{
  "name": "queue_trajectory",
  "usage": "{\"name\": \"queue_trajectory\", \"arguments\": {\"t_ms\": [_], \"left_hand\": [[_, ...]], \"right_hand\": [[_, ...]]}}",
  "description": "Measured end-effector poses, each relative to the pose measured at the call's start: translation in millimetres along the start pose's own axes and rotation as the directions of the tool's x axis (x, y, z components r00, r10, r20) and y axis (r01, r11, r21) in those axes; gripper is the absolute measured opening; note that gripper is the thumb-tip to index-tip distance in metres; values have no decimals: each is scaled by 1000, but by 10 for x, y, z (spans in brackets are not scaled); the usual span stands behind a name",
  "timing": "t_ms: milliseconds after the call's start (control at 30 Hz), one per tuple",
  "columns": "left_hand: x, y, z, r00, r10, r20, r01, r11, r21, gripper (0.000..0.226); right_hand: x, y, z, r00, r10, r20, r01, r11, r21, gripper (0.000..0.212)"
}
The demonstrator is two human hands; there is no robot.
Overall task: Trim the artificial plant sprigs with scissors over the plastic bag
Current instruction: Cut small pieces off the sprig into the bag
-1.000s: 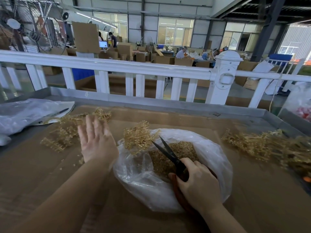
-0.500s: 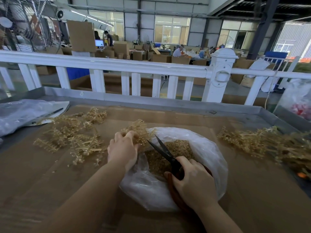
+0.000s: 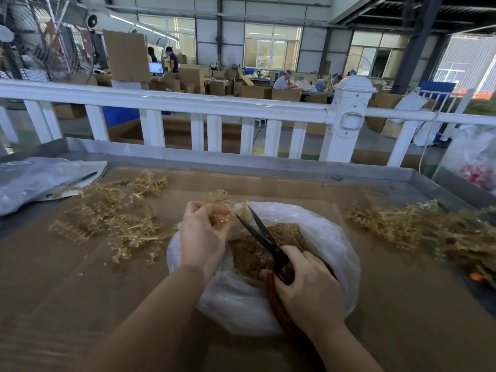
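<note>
- Gold sprig (image 3: 221, 201) sat pinched in curled left hand (image 3: 204, 232), above the plastic bag's (image 3: 330, 237) far-left rim.
- Scissors (image 3: 264, 237) lay just right of it, blades parted, tips pointing up-left toward the sprig.
- Right hand (image 3: 308, 288) gripped the red handles, nearer the body.
- Untrimmed heap (image 3: 418, 226) lay right on the counter (image 3: 80, 304).

Head view: sprig trimming over bag.
Left hand (image 3: 204, 232) grips gold sprig (image 3: 224, 201) above plastic bag (image 3: 332, 237) holding cut bits. Right hand (image 3: 308, 288) holds scissors (image 3: 264, 237), blades parted, tips beside the sprig. 2 sprig piles on cardboard: left pile (image 3: 112, 213), right pile (image 3: 418, 226).
</note>
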State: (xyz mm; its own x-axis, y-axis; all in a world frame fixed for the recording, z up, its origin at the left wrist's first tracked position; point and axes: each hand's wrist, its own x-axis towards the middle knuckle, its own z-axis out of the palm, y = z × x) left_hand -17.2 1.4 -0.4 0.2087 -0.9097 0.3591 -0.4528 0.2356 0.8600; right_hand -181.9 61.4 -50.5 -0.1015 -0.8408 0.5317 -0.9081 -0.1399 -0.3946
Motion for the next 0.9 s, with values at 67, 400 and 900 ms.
{"name": "queue_trajectory", "arguments": {"t_ms": [67, 400, 900], "left_hand": [[-28, 25, 10, 998, -64, -5, 64, 998, -13, 39], [-50, 53, 33, 964, -203, 170, 224, 968, -110, 23], [-99, 61, 33, 905, -365, 218, 419, 854, -308, 64]], "right_hand": [[-7, 0, -4, 1000, 9, -28, -9, 1000, 15, 36], [-21, 10, -3, 996, 31, -84, -27, 999, 45, 46], [-24, 25, 30, 986, 25, -166, -19, 999, 39, 45]]}}
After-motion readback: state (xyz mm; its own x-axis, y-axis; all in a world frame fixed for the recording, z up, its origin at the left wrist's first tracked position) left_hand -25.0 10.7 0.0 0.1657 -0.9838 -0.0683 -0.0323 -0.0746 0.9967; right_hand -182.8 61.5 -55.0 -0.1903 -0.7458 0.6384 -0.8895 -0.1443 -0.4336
